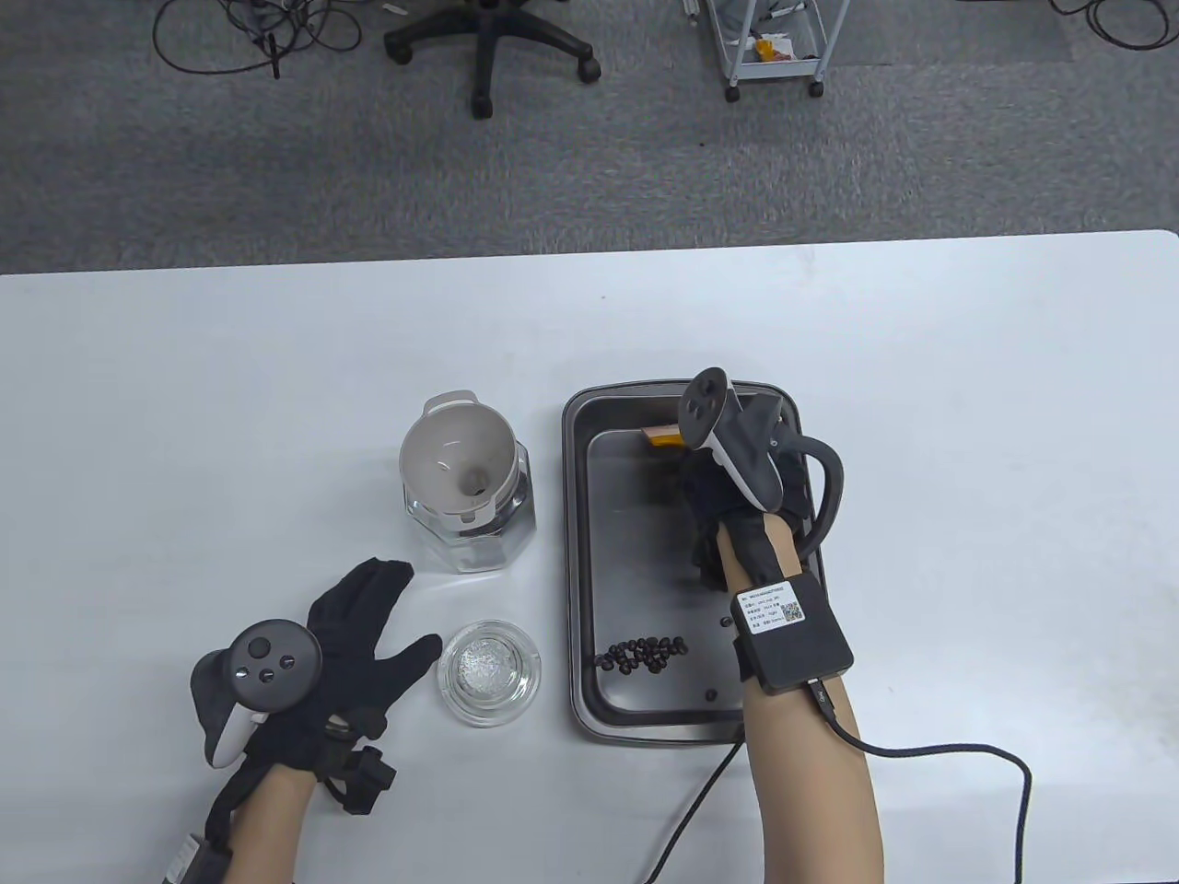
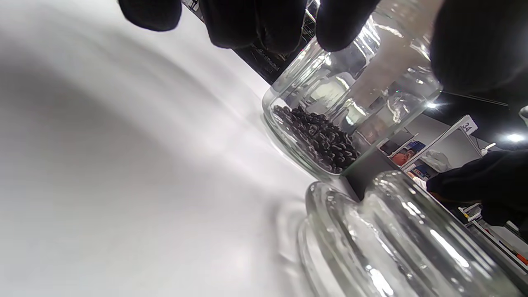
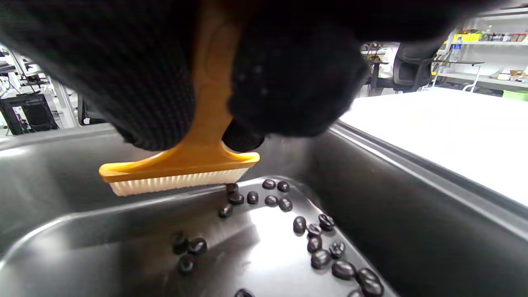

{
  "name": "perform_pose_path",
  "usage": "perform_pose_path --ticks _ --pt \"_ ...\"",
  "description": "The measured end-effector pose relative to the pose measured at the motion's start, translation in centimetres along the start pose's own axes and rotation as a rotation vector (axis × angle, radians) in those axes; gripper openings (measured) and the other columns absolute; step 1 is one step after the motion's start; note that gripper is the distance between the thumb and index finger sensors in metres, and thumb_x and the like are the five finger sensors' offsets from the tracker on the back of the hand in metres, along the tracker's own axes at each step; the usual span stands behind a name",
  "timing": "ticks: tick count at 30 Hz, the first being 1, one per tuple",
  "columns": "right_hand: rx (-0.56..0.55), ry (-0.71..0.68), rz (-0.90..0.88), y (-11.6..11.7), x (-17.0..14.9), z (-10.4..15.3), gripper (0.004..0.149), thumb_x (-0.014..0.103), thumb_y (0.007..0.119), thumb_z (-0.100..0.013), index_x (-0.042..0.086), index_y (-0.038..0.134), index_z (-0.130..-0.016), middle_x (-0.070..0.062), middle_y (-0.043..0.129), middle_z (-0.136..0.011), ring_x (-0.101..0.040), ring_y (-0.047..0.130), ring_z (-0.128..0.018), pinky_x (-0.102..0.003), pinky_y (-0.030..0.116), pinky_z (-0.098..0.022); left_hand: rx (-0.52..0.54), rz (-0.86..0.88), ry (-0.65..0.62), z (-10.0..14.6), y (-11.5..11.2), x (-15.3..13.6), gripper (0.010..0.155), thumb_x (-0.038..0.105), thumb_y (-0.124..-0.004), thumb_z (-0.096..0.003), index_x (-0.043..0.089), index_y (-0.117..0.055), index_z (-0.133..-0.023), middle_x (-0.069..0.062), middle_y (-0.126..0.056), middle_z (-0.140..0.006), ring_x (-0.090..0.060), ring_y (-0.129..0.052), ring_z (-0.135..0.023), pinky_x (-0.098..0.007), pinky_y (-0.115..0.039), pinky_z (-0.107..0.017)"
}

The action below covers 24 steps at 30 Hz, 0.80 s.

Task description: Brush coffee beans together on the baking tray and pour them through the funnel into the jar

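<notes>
A steel baking tray (image 1: 580,552) lies right of centre. My right hand (image 1: 689,465) is inside it near the far end and grips the handle of an orange brush (image 1: 661,436). The brush's (image 3: 181,171) white bristles stand at the tray floor against the far wall, with several coffee beans (image 3: 313,239) scattered before them. A small heap of beans (image 1: 645,654) lies near the tray's front wall. The glass jar (image 1: 468,529) with the white funnel (image 1: 456,456) in its mouth stands left of the tray and holds beans (image 2: 319,138). My left hand (image 1: 391,622) rests flat on the table, fingers spread, holding nothing.
A round glass lid (image 1: 488,672) lies on the table between my left hand and the tray, close in the left wrist view as the lid (image 2: 392,243). A cable (image 1: 958,750) runs from my right wrist across the table's front. Bare tabletop (image 1: 967,414) lies right of the tray.
</notes>
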State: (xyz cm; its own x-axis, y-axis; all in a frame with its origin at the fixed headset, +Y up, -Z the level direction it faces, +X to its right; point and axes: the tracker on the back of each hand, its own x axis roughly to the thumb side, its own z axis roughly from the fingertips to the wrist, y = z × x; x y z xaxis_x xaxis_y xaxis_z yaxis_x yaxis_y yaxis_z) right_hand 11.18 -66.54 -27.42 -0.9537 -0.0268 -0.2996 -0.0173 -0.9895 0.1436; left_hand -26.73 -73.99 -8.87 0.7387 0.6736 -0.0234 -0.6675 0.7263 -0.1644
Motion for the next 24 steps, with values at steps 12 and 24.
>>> perform_pose_path --ticks 12,24 --pt "0.095 0.008 0.078 1.2 -0.5 0.9 0.032 0.049 0.098 -0.038 0.04 0.101 -0.069 0.007 0.115 -0.072 -0.01 0.101 -0.021 -0.021 0.087 -0.005 -0.009 -0.007 0.002 -0.1 -0.1 0.0 0.084 0.078 -0.083 -0.0427 0.044 -0.049 -0.112 0.002 -0.05 -0.124 -0.033 -0.052 -0.115 -0.063 -0.048 -0.08" --pt "0.118 -0.006 0.092 1.8 -1.5 3.7 0.031 0.048 0.098 -0.038 0.039 0.102 -0.068 0.005 0.116 -0.07 -0.01 0.101 -0.021 -0.021 0.086 -0.005 0.003 0.009 0.005 0.0 0.2 -0.2 0.084 0.078 -0.083 -0.0425 0.044 -0.049 -0.112 0.003 -0.049 -0.124 -0.033 -0.052 -0.115 -0.063 -0.048 -0.08"
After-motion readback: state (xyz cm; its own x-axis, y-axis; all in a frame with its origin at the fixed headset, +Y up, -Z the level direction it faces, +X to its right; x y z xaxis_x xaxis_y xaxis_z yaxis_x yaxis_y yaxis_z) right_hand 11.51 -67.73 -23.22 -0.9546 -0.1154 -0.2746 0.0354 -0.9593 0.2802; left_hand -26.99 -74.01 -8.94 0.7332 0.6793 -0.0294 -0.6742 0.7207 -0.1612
